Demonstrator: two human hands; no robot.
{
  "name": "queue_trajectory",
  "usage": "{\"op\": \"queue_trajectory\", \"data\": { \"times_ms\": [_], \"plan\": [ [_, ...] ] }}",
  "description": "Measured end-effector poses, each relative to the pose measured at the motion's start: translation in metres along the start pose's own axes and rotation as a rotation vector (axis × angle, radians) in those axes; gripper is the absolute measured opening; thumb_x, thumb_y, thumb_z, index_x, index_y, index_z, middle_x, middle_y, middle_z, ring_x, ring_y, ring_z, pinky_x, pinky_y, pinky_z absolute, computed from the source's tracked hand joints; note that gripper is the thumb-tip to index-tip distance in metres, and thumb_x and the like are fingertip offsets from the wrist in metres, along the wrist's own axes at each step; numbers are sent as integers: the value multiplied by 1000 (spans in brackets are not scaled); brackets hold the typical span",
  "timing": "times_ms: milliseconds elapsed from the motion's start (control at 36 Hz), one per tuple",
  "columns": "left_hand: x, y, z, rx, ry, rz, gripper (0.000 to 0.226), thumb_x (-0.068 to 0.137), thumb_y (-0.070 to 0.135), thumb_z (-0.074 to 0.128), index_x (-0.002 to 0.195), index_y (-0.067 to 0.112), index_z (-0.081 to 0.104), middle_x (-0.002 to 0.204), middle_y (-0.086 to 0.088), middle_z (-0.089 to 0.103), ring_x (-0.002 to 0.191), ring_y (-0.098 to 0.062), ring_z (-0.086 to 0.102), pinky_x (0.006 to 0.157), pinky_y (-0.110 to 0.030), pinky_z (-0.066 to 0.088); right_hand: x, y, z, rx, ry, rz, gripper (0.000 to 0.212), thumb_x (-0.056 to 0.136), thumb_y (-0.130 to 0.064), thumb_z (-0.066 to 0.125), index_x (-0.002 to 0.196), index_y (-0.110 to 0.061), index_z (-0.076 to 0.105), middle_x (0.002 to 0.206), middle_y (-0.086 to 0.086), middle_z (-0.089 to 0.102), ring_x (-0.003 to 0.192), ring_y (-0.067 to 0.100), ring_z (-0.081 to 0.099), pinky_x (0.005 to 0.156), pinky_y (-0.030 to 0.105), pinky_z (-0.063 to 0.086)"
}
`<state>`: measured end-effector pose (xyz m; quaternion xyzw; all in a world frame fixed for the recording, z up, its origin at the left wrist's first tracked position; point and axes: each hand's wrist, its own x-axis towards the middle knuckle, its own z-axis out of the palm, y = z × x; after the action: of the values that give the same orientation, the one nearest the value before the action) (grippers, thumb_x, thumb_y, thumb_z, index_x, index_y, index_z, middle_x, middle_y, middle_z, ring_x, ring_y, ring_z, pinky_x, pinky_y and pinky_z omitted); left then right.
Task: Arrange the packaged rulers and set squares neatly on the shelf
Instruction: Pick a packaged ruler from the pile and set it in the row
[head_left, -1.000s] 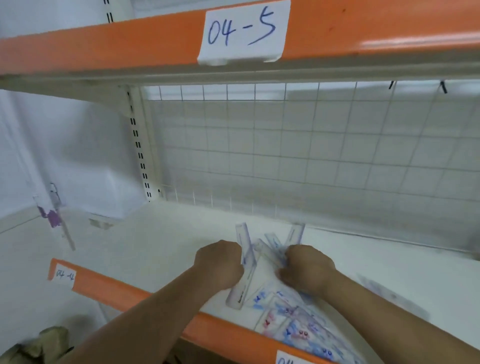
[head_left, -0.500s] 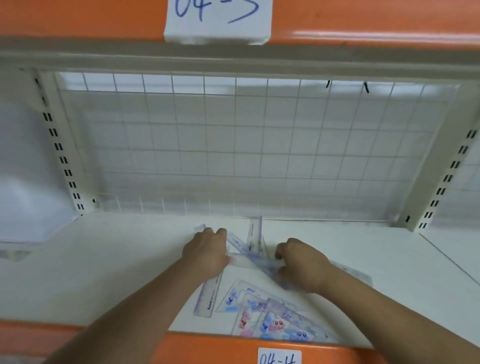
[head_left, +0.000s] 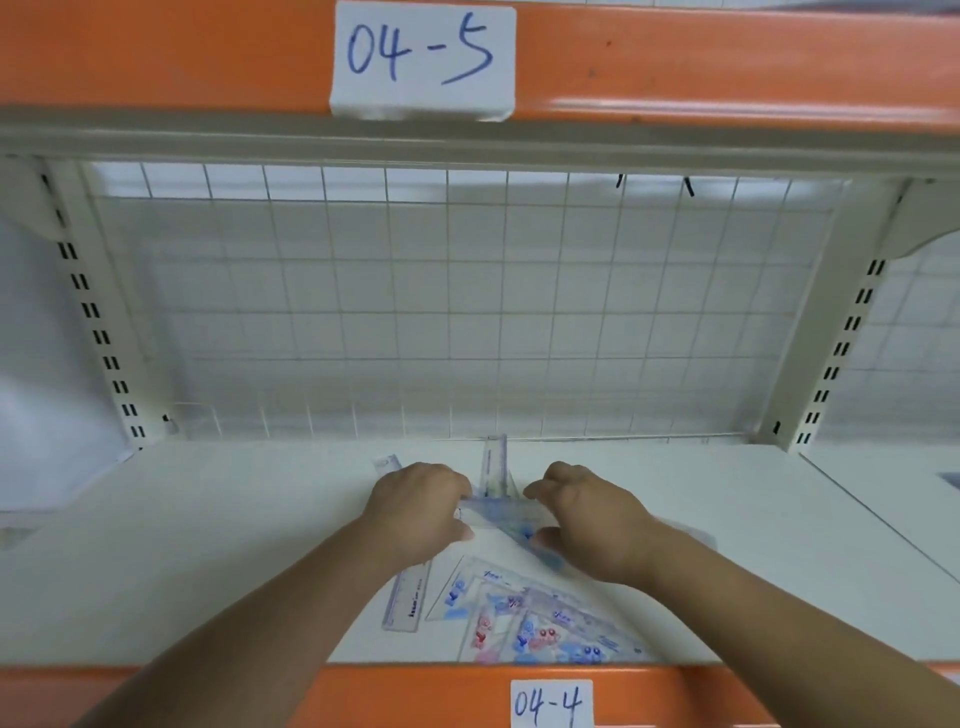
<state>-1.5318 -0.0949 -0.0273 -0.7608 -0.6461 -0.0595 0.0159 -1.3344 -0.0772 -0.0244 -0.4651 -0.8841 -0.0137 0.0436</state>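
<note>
We count two hands, two paper labels and two slotted uprights. On the white shelf (head_left: 208, 545) we can make out at least three straight packaged rulers. A near ruler (head_left: 408, 597) lies at seven o'clock of the left hand (head_left: 421, 512), partly under the wrist. A far ruler (head_left: 493, 465) points to twelve o'clock between the hands, towards the wire grid (head_left: 467, 312) at the back. A ruler tip (head_left: 387, 462) peeks out at eleven o'clock of the left hand. The set squares (head_left: 519, 618) lie in one overlapping heap at six o'clock, close to the front edge. We see at least two triangular outlines there, but the clear wrappers overlap too much for an exact count.

Both forearms reach in from the front corners, palms down and knuckles up. Between the hands lies a blue-tinted pack (head_left: 498, 512), set crosswise. The left hand curls its fingers and thumb round the nine o'clock end of it. The right hand (head_left: 587, 519) pinches the three o'clock end, fingers above and thumb below.

The label "04-5" (head_left: 423, 57) sits on the orange beam at twelve o'clock, and the label "04-4" (head_left: 550, 704) on the front beam at six. The left upright (head_left: 98, 338) stands at nine o'clock, the right upright (head_left: 841, 338) at three.
</note>
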Motion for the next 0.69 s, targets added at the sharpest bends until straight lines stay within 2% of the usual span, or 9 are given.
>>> {"op": "queue_trajectory", "data": {
  "times_ms": [194,361,472,694],
  "plan": [
    [-5,8,2,-57,26,50,34,88,45,62,114,24,62,111,5,61,106,-16,56,76,-27,42,-9,-8,2,-93,46,-14,34,96,-25,50,128,-13,52,119,6,49,112,25,48,82,36,49],
    [-7,23,4,-74,-19,91,42,87,45,64,121,21,58,115,2,60,107,-18,57,79,-30,44,-32,3,-1,-131,32,93,33,97,-22,49,129,-14,48,123,6,47,113,24,47,80,31,47],
    [-5,36,5,-66,-45,102,38,89,41,61,121,20,57,120,2,60,109,-19,57,83,-30,46,-55,18,-3,-146,13,181,36,94,-15,50,130,-16,48,124,5,46,114,24,46,81,34,48],
    [1,89,4,16,-62,158,33,94,38,52,119,19,59,121,-1,60,111,-21,56,86,-31,46,-105,61,-11,-150,39,283,37,94,-19,50,131,-16,46,123,5,46,114,24,45,80,33,45]
  ]
}}
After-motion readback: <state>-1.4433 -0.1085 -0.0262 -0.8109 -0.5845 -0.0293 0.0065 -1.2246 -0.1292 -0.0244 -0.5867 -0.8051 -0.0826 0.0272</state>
